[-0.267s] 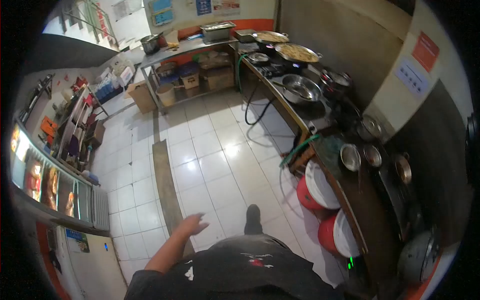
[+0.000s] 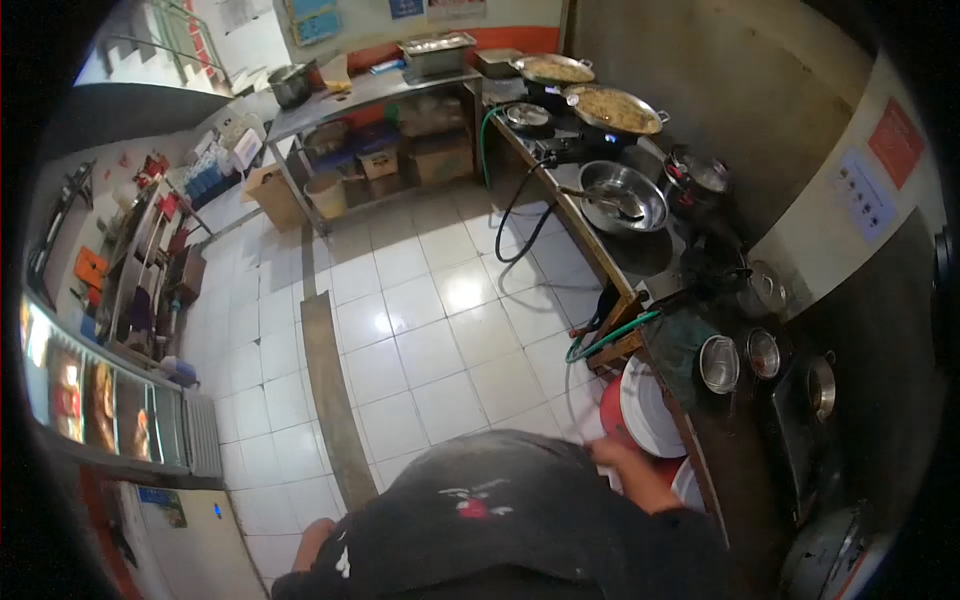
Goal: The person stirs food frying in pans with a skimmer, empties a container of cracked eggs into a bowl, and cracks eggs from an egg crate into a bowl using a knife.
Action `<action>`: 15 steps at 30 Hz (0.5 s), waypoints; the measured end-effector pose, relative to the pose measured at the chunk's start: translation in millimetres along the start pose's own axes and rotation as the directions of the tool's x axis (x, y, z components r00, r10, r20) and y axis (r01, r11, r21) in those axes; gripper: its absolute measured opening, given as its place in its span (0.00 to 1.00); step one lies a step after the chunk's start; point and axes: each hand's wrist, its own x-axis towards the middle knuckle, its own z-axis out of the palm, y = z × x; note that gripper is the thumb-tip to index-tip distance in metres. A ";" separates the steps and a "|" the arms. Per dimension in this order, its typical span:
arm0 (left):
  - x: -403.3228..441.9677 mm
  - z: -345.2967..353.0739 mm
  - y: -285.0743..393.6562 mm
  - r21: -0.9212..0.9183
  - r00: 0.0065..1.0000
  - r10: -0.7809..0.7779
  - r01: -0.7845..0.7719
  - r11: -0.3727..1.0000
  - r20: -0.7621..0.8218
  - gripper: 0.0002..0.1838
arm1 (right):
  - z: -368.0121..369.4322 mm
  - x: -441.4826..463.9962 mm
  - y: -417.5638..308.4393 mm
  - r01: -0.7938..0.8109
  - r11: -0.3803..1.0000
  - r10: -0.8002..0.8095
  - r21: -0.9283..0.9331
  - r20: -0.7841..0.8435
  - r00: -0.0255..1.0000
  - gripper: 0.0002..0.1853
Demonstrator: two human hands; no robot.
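My right hand (image 2: pixel 606 456) hangs low at my right side, beside the red buckets with white lids (image 2: pixel 652 405) under the counter. Its fingers are partly hidden and blurred, and I cannot tell whether it touches anything. On my left, only a short piece of bare forearm shows past the dark sleeve; the left hand's fingers are hidden. A dark shirt (image 2: pixel 400 530) with a small red and white print fills the bottom of the view. To the right, a metal strainer (image 2: pixel 719 364) and small metal pans (image 2: pixel 763 353) rest on the dark counter (image 2: pixel 690 350).
Along the right counter stand a steel bowl (image 2: pixel 622 197) with a utensil in it and two wide pans of food (image 2: pixel 615 108). A green hose (image 2: pixel 610 342) hangs over the edge. Ahead is a steel table (image 2: pixel 365 100); a glass display case (image 2: pixel 105 390) is left. White tiles (image 2: pixel 440 350) cover the floor.
My left hand has dropped back out of sight. My right hand has come into view by the buckets. The counter appears slightly closer, and the foot is hidden now.
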 end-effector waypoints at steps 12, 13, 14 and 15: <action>156.4 -168.9 84.6 -0.198 0.991 -0.129 0.134 0.971 0.041 0.33 | -563.1 277.7 -74.7 0.386 -0.308 0.567 0.870 -0.157 0.809 0.46; 178.0 -198.9 89.5 -0.186 0.992 -0.123 0.127 0.974 0.036 0.32 | -574.7 301.2 -66.5 0.421 -0.397 0.569 0.815 -0.141 0.810 0.46; 198.5 -230.9 92.7 -0.175 0.993 -0.113 0.115 0.978 0.024 0.32 | -588.3 320.7 -57.7 0.449 -0.473 0.568 0.758 -0.127 0.813 0.46; 219.3 -264.0 93.5 -0.159 0.995 -0.101 0.101 0.982 0.011 0.32 | -595.7 337.2 -40.2 0.447 -0.541 0.514 0.712 -0.141 0.846 0.46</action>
